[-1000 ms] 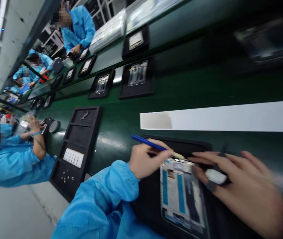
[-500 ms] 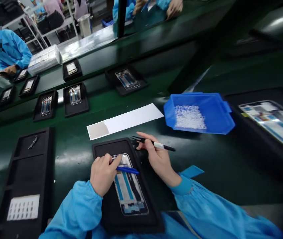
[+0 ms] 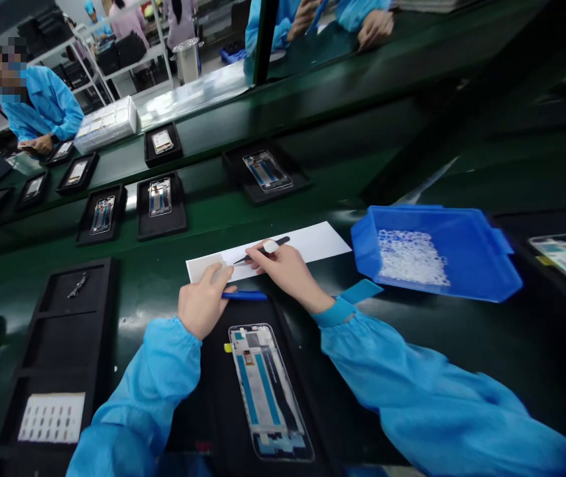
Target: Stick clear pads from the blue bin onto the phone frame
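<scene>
My left hand [image 3: 204,299] is closed on a blue pen-like tool [image 3: 244,295], its fingertips resting at the grey patch on the left end of a white paper strip [image 3: 313,242]. Over the same strip, my right hand [image 3: 287,271] grips black tweezers [image 3: 278,244] with a white band; their tips point left toward my left fingers. Whether the tips hold anything is too small to tell. Below both hands lies a phone frame [image 3: 270,391] with blue strips and a yellow tab, in a black tray [image 3: 223,411].
A blue bin [image 3: 476,258] of small white pieces stands right of the strip. At left sits a black compartment tray [image 3: 39,344] with a sheet of small parts [image 3: 52,417]. More phone trays [image 3: 164,222] line the bench beyond; co-workers sit across it.
Both hands have moved forward from the phone frame to the white strip. The left took the blue tool along, and the tweezers now reach over the paper. The view has shifted slightly.
</scene>
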